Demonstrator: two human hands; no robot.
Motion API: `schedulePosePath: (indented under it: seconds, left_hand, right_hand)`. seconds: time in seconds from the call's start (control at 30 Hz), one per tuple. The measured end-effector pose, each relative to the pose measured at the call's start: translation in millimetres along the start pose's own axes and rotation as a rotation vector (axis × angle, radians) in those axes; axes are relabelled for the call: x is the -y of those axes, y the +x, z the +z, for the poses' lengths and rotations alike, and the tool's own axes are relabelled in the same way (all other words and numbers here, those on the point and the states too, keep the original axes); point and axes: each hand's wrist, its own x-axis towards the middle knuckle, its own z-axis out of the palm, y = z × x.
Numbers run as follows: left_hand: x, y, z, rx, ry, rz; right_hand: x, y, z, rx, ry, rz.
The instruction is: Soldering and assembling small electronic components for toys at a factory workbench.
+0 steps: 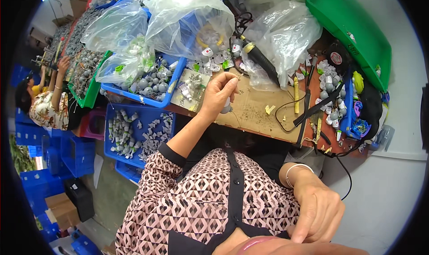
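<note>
My left hand (220, 94) is over the near edge of the bench, its thumb and forefinger pinched together. It holds a small grey bulb (227, 107), mostly hidden by the palm, with a thin wire trailing below. Beneath lies a worn cardboard sheet (263, 104) with dark crumbs and yellow scraps. My right hand (316, 206) is raised close to my collar with curled fingers, a white bangle (295, 169) on its wrist. What its fingertips touch is hidden. Just beyond my left hand lie white-capped bulbs (207, 52) and a black tool handle with a yellow band (260, 60).
A blue tray (167, 96) of grey bulbs and plastic bags stands left; a lower blue tray (136, 154) holds small parts. A green tray (373, 53) leans at the right, beside black cables (308, 112) and more bulbs. A co-worker (51, 105) sits far left.
</note>
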Motion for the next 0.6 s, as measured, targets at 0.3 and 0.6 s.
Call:
schedulePosePath:
  seconds: [0.3, 0.6]
  left_hand:
    - [7, -5, -4, 0.004, -0.001, 0.012]
    - [1, 3, 5, 0.07, 0.027, -0.012]
  right_hand:
    - [-3, 0, 0, 0.016, -0.02, 0.002]
    - [-12, -22, -32, -0.07, -0.068, 0.219]
